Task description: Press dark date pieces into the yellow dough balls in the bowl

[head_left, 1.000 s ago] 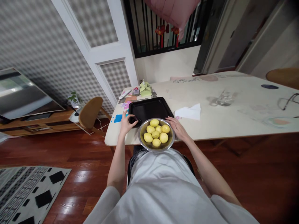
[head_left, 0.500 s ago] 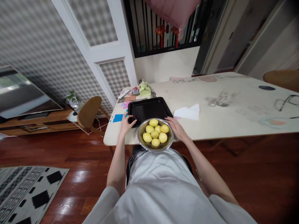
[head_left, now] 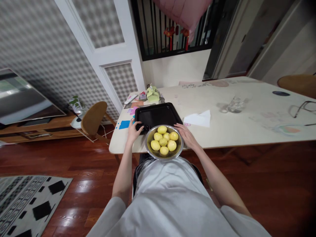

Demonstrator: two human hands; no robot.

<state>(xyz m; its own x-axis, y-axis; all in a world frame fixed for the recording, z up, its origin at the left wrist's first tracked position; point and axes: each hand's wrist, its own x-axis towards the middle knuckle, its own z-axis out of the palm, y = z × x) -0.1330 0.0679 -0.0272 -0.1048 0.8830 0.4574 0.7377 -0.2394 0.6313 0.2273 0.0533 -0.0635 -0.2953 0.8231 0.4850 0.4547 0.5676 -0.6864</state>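
Note:
A metal bowl (head_left: 148, 150) holding several yellow lemons (head_left: 164, 142) sits at the near edge of a pale table (head_left: 227, 128). Just behind it lies a black baking tray (head_left: 158, 113). My left hand (head_left: 133, 130) rests at the tray's near left corner, fingers curled over a small dark object I cannot make out. My right hand (head_left: 187, 135) lies on the table at the bowl's right side, fingers stretched toward the tray's near right corner.
A white paper napkin (head_left: 198, 118) lies right of the tray, a glass (head_left: 235, 104) further right. A green item (head_left: 153, 93) and small clutter sit behind the tray. Wooden chairs stand at the left (head_left: 93, 118) and far right (head_left: 297, 84). A television (head_left: 22, 98) is at left.
The view has shifted slightly. Both hands stay where they were beside the bowl and tray.

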